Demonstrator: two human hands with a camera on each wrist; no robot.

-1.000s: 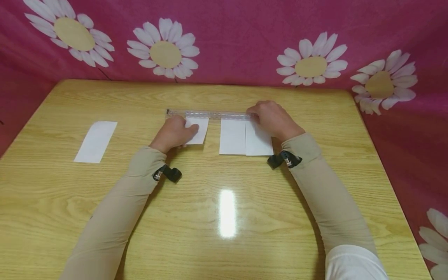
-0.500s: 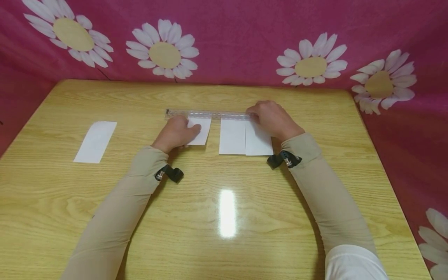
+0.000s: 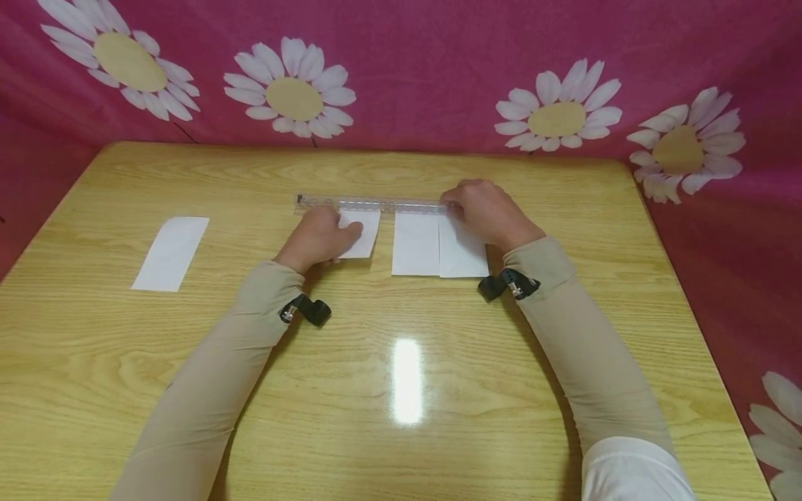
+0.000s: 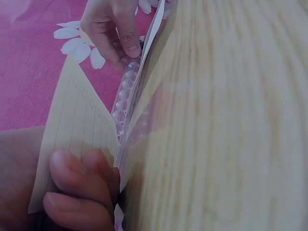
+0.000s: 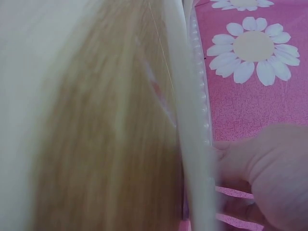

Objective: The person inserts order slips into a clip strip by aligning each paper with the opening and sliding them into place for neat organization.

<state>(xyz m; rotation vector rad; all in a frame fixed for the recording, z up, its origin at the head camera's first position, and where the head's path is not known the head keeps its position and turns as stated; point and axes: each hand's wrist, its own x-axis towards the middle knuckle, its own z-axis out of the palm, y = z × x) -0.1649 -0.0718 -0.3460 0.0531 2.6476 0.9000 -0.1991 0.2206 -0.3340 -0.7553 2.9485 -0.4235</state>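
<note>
A long clear plastic strip [image 3: 366,204] with a row of rounded shapes lies across the far part of the wooden table. My left hand [image 3: 318,236] pinches a white paper card [image 3: 368,235], its thumb on top and its fingers curled under. The card's top edge meets the strip; its underside [image 4: 72,115] shows printed lines and small squares in the left wrist view. Two white cards [image 3: 416,243] lie side by side against the strip, right of a gap. My right hand [image 3: 491,214] grips the strip's right end above them, its fingertips partly hidden.
Another white card [image 3: 170,254] lies apart on the left of the table [image 3: 351,403]. A pink cloth [image 3: 426,76] printed with daisies hangs behind the table's far edge. A black strap is on each wrist.
My left hand has slid slightly to the right with its card, narrowing the gap to the two cards. My right hand and the strip have stayed in place.
</note>
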